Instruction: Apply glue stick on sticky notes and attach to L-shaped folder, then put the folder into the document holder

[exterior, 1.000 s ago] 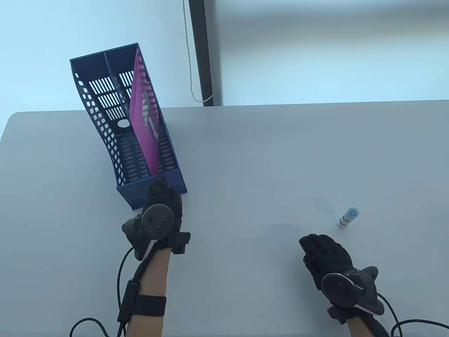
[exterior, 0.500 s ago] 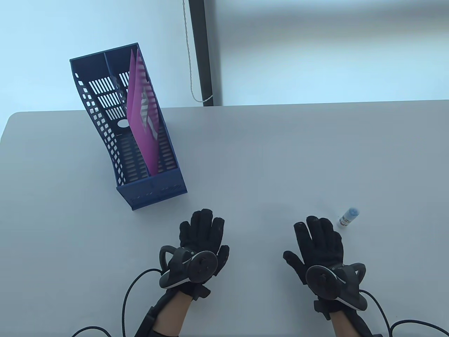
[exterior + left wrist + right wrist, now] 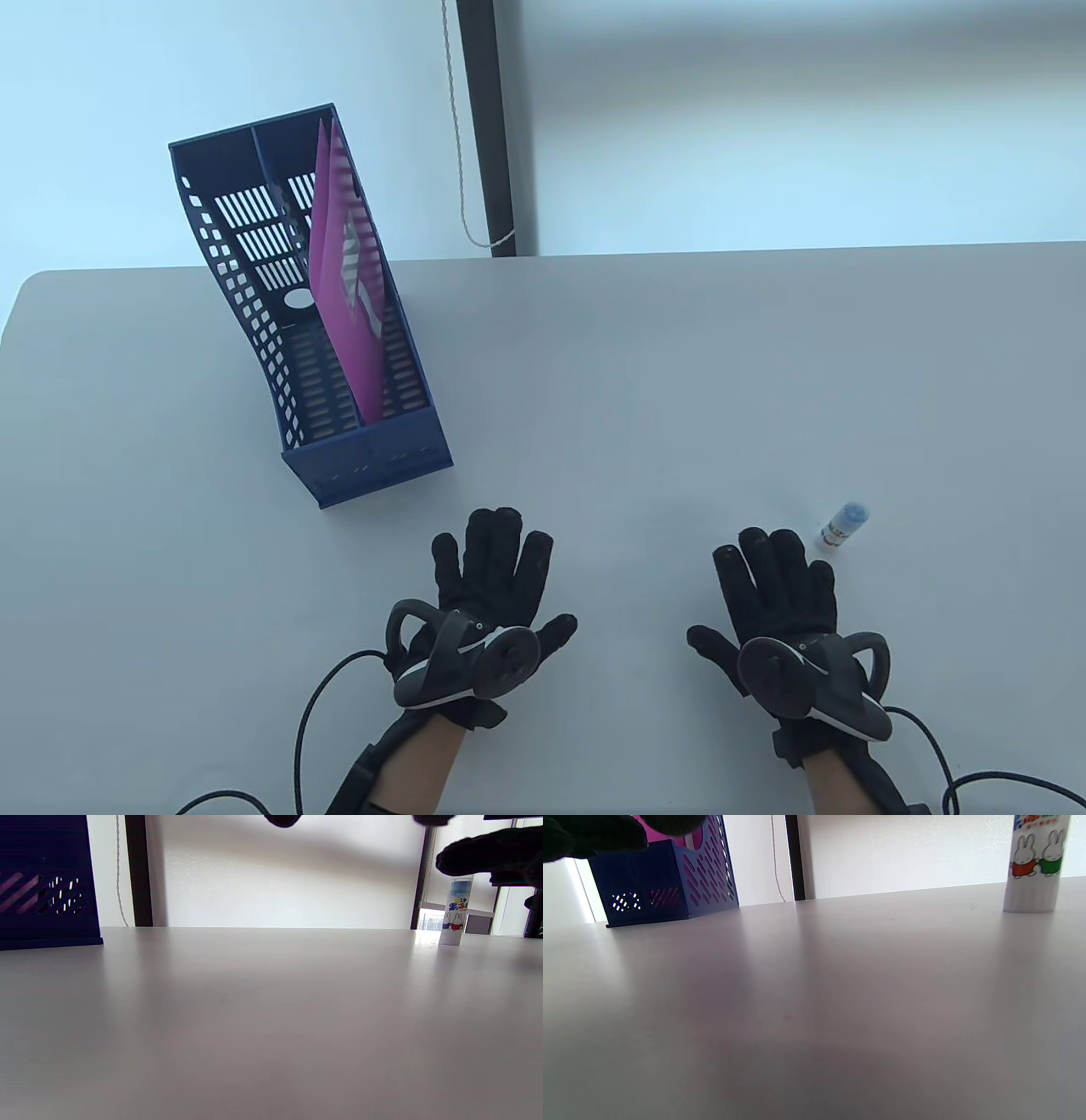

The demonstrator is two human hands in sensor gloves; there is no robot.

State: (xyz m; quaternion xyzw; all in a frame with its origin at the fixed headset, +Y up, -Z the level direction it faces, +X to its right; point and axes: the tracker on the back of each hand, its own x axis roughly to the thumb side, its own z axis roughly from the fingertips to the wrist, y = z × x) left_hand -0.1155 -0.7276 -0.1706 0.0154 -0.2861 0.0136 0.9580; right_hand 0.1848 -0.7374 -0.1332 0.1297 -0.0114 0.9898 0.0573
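Pink folder stands upright in the blue document holder, up-left of the nearer left hand; both hands' fingers splayed, empty.

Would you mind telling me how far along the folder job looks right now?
It looks essentially finished: the pink folder stands in the right compartment of the blue document holder. Nothing is in hand; the left hand and right hand lie flat and open on the table. The glue stick stands upright. No sticky notes are discernible.
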